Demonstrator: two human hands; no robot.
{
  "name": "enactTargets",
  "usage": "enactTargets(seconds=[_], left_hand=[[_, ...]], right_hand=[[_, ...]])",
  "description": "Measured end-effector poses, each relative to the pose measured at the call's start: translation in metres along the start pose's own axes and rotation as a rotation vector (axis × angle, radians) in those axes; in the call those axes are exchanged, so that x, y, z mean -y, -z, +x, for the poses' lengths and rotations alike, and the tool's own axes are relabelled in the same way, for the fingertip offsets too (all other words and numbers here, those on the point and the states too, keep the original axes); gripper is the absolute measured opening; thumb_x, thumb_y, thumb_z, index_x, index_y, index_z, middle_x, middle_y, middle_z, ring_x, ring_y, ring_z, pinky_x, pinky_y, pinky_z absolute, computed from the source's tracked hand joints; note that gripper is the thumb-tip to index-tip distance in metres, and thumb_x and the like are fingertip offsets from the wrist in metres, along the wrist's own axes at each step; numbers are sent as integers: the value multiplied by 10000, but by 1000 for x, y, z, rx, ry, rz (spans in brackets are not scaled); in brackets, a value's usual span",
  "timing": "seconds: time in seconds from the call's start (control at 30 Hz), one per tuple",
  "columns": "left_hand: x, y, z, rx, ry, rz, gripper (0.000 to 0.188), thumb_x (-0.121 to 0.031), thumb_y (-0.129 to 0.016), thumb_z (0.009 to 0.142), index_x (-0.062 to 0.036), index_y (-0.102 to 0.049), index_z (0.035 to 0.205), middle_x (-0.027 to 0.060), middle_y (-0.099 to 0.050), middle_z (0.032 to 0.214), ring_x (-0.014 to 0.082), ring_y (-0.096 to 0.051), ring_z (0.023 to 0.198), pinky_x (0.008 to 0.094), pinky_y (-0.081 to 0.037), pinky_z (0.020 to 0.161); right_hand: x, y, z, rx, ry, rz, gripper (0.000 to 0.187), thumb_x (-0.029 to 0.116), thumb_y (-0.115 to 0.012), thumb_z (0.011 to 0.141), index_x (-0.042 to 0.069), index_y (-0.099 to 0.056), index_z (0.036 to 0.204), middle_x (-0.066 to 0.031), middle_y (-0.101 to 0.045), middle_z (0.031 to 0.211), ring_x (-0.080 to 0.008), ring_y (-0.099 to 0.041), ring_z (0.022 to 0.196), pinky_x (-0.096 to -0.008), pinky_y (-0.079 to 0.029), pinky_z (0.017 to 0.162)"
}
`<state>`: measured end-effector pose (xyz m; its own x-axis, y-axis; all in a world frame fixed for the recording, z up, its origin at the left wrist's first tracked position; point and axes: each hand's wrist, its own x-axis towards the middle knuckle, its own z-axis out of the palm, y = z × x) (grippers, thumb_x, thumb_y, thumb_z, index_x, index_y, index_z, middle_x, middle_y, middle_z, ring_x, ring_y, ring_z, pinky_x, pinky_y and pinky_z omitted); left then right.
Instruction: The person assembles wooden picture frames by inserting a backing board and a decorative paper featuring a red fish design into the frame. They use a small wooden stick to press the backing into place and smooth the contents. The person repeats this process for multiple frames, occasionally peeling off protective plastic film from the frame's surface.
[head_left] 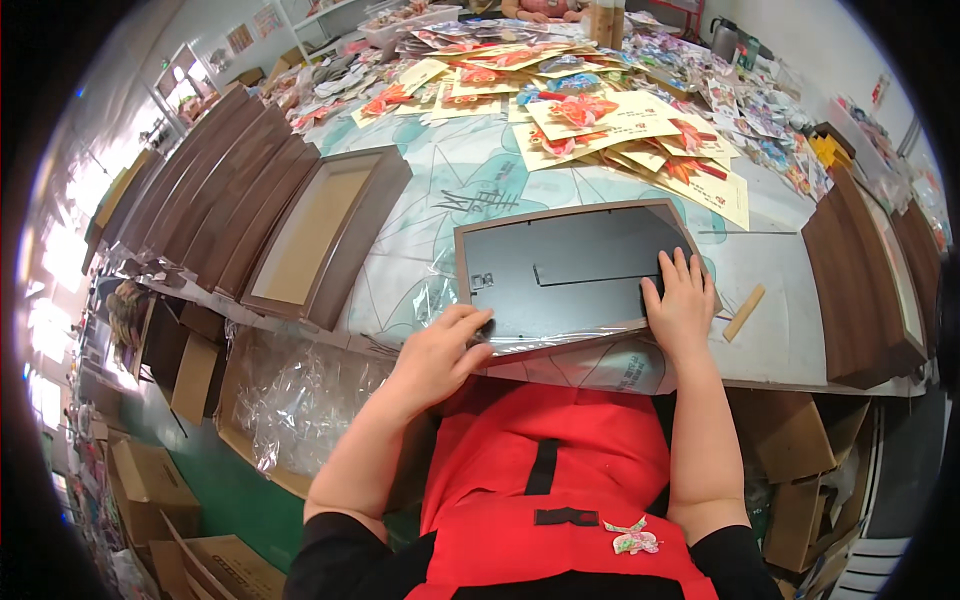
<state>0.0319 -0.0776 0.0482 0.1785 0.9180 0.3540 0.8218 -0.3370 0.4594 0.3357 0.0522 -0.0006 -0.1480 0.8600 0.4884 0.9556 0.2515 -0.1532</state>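
A brown-edged picture frame lies face down before me, its black backing up, with a hanger at the left and a cut line in the middle. Clear plastic film shows along its near and left edges. My left hand has its fingers bent around the near left corner, with the thumb at the near edge; the fingertips are partly hidden. Flat on the right end of the backing rests my right hand, fingers spread. Just right of that hand is a small wooden stick.
Brown frames stand in a row at the left; more brown frames stand at the right. Cream cards with red decorations are piled at the back. An open carton of clear plastic sits below the table's left edge.
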Motion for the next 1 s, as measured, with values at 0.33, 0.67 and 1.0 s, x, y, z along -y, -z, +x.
enactTargets(seconds=[0.33, 0.67, 1.0], left_hand=[[5, 4, 18, 343, 64, -95, 159, -143, -626, 843, -20, -539, 893, 137, -566, 834, 353, -586, 779, 408, -475, 669], [0, -30, -44, -28, -299, 310, 123, -47, -601, 700, -61, -568, 817, 75, -539, 726, 234, -586, 620, 325, -469, 506], [-1, -95, -79, -293, 100, -99, 130, -12, -614, 788, -28, -614, 917, 160, -612, 836, 330, -611, 732, 410, -487, 610]], right_hand=[[2, -1, -1, -12, -7, -1, 469, 327, -565, 857, 76, -551, 1253, -154, -498, 1344, -361, -399, 1286, -508, -261, 1069], [6, 4, -2, 36, -22, -14, 466, 320, -555, 864, 74, -543, 1259, -164, -488, 1352, -359, -395, 1292, -503, -253, 1073], [15, 22, -29, 59, 17, -9, 535, 384, -542, 877, 30, -512, 1277, -229, -461, 1350, -426, -363, 1285, -549, -207, 1070]])
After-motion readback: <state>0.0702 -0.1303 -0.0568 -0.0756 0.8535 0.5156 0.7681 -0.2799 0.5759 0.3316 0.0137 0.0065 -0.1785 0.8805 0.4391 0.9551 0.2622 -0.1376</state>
